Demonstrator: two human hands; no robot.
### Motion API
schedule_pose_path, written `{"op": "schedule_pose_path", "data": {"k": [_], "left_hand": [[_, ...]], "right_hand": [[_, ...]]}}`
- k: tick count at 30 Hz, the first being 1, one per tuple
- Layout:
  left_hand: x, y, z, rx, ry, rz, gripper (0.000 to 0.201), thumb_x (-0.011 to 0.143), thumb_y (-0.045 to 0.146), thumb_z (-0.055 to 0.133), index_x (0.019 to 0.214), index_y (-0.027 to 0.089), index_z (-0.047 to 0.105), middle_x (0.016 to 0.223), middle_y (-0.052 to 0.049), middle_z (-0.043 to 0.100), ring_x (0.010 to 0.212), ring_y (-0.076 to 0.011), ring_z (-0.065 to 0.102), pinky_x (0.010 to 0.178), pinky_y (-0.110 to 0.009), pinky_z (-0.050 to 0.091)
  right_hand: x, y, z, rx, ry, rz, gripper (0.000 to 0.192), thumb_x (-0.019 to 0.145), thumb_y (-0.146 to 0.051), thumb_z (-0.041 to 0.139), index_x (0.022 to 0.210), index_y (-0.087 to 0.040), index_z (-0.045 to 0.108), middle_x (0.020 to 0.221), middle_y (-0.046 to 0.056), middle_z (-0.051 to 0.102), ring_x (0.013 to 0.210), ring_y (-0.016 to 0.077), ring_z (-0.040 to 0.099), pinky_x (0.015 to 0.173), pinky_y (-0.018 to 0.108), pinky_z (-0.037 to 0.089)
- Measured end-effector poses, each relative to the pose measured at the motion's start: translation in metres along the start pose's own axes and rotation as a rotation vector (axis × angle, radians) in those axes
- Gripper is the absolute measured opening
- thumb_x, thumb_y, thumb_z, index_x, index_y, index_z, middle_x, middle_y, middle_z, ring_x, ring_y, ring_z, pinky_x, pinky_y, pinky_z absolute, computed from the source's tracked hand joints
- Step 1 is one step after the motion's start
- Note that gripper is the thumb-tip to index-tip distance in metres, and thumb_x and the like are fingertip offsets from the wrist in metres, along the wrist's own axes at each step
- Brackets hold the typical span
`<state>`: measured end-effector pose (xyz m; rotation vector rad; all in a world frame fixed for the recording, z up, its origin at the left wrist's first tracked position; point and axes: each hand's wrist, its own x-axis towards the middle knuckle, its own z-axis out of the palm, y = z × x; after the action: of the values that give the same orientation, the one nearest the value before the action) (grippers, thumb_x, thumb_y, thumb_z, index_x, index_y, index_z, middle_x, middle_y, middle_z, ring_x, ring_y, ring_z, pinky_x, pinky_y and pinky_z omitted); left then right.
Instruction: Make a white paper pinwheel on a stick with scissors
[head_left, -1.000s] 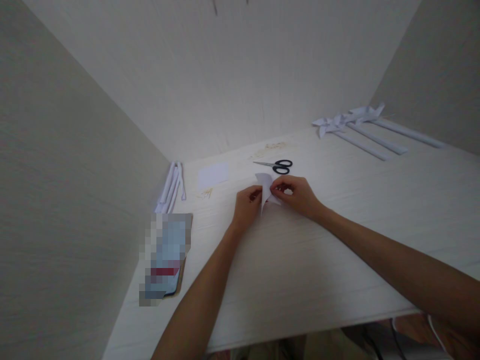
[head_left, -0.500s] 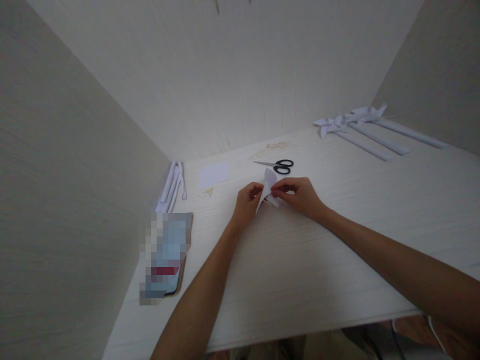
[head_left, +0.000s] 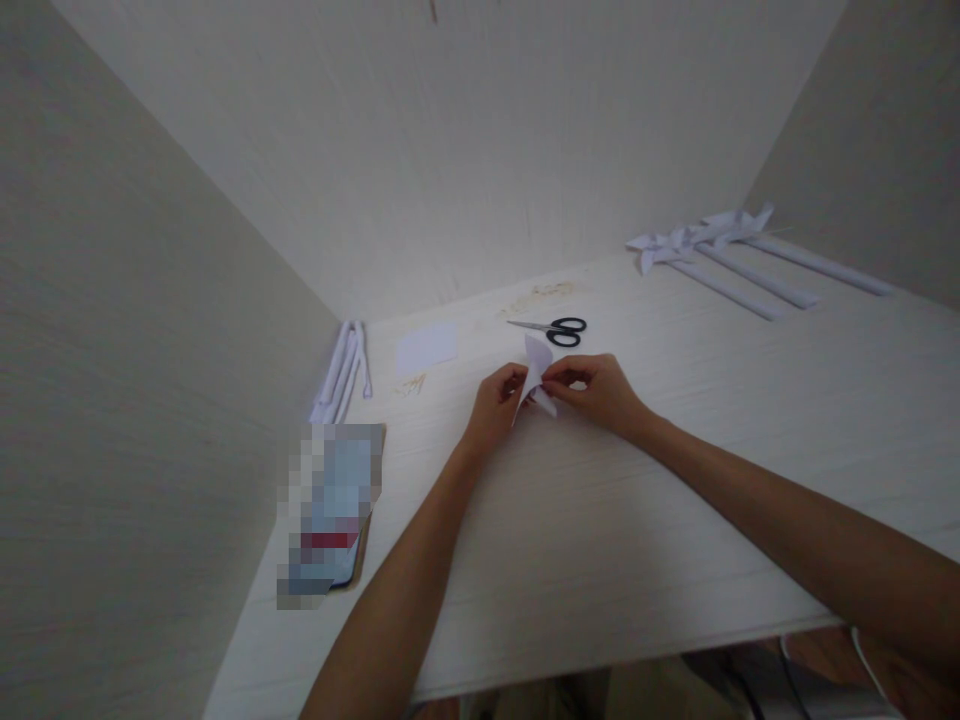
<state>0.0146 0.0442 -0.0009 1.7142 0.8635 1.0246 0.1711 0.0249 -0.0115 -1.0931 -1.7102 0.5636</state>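
A folded white paper pinwheel head (head_left: 537, 357) is held above the table between my two hands, its blades curving up and down. My left hand (head_left: 496, 402) grips its left side with bent fingers, some of them hidden behind the paper. From the right, my right hand (head_left: 596, 388) pinches near the pinwheel's centre with thumb and forefinger. Whether anything small is between those fingertips cannot be made out. Just beyond the hands lie black-handled scissors (head_left: 562, 331), closed, blades pointing left.
Paper pinwheels on rolled sticks (head_left: 724, 284) lie at the back right. Rolled paper tubes (head_left: 341, 372) rest by the left wall, above a blurred phone (head_left: 341, 510). A white paper sheet (head_left: 426, 348) and toothpick-like slivers (head_left: 413, 384) lie left of the hands.
Both hands stay almost in place, still holding the pinwheel head. The paper has tilted very slightly, and the right fingertips have shifted a little at its centre.
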Motion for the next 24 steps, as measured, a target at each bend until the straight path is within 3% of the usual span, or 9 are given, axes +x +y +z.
{"op": "schedule_pose_path", "data": {"k": [17, 24], "left_hand": [[-0.001, 0.0032, -0.0004, 0.001, 0.039, -0.028, 0.018, 0.064, 0.031, 0.062, 0.061, 0.013, 0.061, 0.057, 0.0, 0.061, 0.057, -0.0107, 0.055, 0.058, -0.023, 0.044], [0.0002, 0.0046, -0.0031, 0.025, 0.136, -0.03, 0.017, 0.066, 0.028, 0.06, 0.059, 0.013, 0.06, 0.051, 0.001, 0.057, 0.05, -0.0086, 0.053, 0.051, -0.021, 0.044]], "right_hand": [[0.0018, -0.002, -0.0001, 0.096, -0.091, 0.034, 0.01, 0.069, -0.021, 0.057, 0.072, -0.014, 0.065, 0.064, 0.003, 0.065, 0.056, 0.0114, 0.057, 0.054, 0.024, 0.046], [0.003, 0.0032, 0.0026, 0.201, 0.022, 0.063, 0.014, 0.066, -0.026, 0.063, 0.077, -0.016, 0.063, 0.069, 0.004, 0.066, 0.061, 0.0129, 0.06, 0.057, 0.026, 0.048]]}}
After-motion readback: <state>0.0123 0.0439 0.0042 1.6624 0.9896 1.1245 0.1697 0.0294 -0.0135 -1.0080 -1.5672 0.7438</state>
